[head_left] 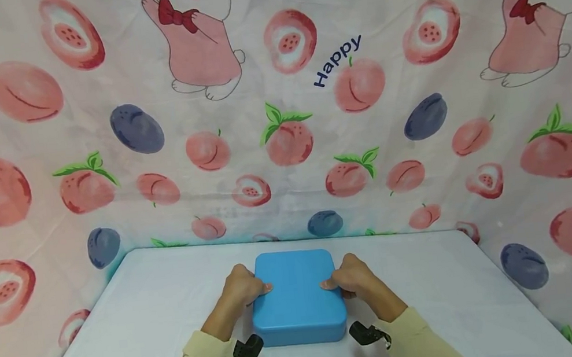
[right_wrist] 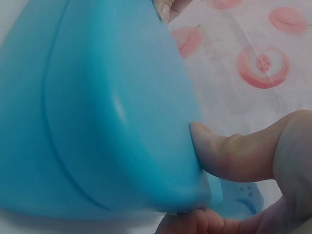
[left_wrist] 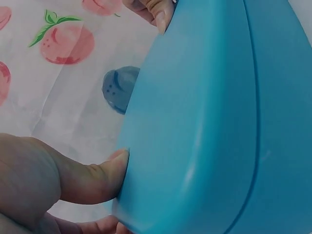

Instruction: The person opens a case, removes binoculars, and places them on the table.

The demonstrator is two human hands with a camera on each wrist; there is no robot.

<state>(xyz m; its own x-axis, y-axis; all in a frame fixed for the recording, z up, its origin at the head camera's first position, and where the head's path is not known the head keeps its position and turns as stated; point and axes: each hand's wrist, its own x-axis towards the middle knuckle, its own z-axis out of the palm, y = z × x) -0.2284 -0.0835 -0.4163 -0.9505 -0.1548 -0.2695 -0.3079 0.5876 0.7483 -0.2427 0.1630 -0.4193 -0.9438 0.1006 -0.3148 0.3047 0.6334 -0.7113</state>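
Observation:
A blue rounded plastic box (head_left: 297,293) is at the middle of the white table, its smooth lid facing up. A thin seam runs round its side between lid and body, seen in both wrist views. My left hand (head_left: 242,288) grips the box's left edge, thumb on top and fingers below the rim. On the opposite edge my right hand (head_left: 351,276) holds it the same way, its thumb (right_wrist: 219,148) pressing the lid. The left thumb (left_wrist: 97,180) lies at the lid's edge in the left wrist view. The inside of the box is hidden.
The white table (head_left: 172,289) reaches out on both sides of the box. Behind and beside it hangs a cloth (head_left: 257,106) printed with peaches, plums and bears. A black wrist camera (head_left: 248,348) sits by the left sleeve, another (head_left: 365,333) by the right.

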